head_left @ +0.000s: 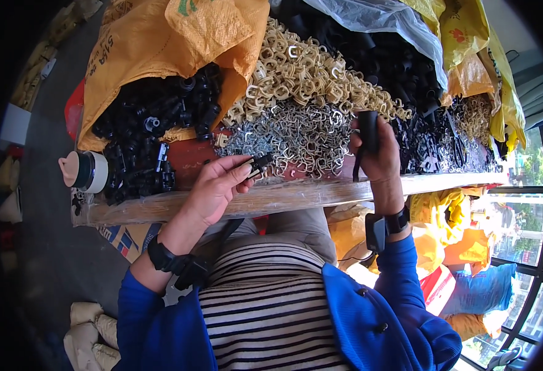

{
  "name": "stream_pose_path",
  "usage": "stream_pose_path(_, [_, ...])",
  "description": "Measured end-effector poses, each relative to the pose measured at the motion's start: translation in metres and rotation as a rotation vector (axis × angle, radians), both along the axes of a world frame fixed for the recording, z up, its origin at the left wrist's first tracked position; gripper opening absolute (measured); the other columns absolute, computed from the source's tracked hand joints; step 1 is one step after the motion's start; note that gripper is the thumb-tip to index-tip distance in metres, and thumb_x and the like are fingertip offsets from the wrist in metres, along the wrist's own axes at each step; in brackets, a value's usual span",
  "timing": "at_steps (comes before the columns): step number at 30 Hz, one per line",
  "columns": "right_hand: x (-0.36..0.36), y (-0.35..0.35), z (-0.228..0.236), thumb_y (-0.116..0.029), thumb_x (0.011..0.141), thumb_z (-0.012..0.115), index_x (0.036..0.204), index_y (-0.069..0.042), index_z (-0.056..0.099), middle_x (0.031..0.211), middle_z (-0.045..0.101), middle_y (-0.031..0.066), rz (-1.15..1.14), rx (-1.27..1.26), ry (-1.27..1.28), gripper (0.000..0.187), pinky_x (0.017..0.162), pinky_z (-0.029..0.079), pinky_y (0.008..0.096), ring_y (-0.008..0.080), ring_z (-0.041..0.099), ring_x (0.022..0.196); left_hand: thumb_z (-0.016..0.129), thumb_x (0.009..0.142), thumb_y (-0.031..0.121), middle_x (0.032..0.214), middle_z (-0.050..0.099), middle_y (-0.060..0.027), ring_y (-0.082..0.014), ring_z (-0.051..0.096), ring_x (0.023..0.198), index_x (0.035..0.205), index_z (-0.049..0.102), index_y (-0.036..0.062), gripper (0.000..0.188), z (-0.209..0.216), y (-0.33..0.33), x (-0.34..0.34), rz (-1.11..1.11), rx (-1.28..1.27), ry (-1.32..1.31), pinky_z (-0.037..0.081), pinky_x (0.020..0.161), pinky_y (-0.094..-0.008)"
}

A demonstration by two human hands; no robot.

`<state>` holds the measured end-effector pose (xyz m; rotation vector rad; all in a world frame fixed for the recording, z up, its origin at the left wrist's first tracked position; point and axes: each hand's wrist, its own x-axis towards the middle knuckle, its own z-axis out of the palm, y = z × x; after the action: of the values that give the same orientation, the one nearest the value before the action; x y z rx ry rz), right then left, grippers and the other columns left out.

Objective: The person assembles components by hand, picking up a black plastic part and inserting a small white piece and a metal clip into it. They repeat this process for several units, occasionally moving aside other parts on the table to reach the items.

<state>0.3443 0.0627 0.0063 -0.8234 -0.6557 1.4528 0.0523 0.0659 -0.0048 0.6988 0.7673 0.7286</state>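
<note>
Across the upper part of the view stretches the tabletop (191, 162), red where bare, with a wooden near edge. An orange sack (141, 52) lies at its left end, its mouth open on a heap of black fittings (160, 102) that spills down toward the edge. At the far right hang yellow sacks (474, 37), beside a clear sheet (386, 25) draped over more dark parts. Beige rings (302, 77) form a tall pile in the middle; below it, nearer the person, spread silvery hooks (314, 136), and left of those a patch of small grey pieces (243, 139).

The right hand (384, 151) is over the right side of the hooks, its grip closed around a black tube. The left hand (219, 185) is over the near edge, its grip closed too, thumb and fingers pinching a black part. A jar (92, 172) with a pale wall lies tilted at the left corner, just beside the fittings.

The tube (368, 131) stands nearly upright, with a thin dark piece below it; I cannot tell whether they join. Smallest, the black part (260, 164) sits at the left fingertips, in front of the grey pieces.
</note>
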Motion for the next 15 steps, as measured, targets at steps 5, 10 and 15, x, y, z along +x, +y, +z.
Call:
stream_pose_path(5, [-0.071,-0.034,0.006,-0.023,0.071,0.062,0.097,-0.001,0.051,0.084,0.052,0.0053,0.283,0.135,-0.746,0.035,0.059,0.039,0.0223,0.0122,0.049,0.066,0.052,0.078,0.009,0.08,0.055,-0.0057,-0.0087,0.05,0.066,0.101,0.049,-0.002,0.026,0.007,-0.016,-0.01,-0.063,0.028,-0.02,0.041,0.058,-0.0185])
stream_pose_path(10, [-0.103,-0.044,0.0,-0.015,0.062,0.071,0.092,0.001,0.053,0.083,0.052,0.0055,0.42,0.384,-0.986,0.038,0.063,0.04,0.0224,0.0119,0.049,0.072,0.055,0.077,0.01,0.077,0.054,-0.0034,-0.007,0.049,0.065,0.1,0.05,-0.0019,0.026,0.001,-0.027,-0.021,-0.21,0.082,0.067,0.041,0.056,-0.0172])
stream_pose_path(15, [-0.114,-0.046,-0.004,-0.015,0.062,0.07,0.092,0.001,0.053,0.082,0.051,0.0063,0.558,0.365,-1.047,0.038,0.064,0.039,0.0244,0.0136,0.049,0.073,0.057,0.075,0.007,0.075,0.055,-0.0032,-0.0044,0.05,0.063,0.096,0.052,-0.0025,0.024,-0.01,-0.033,-0.025,-0.225,0.234,0.138,0.042,0.055,-0.0157])
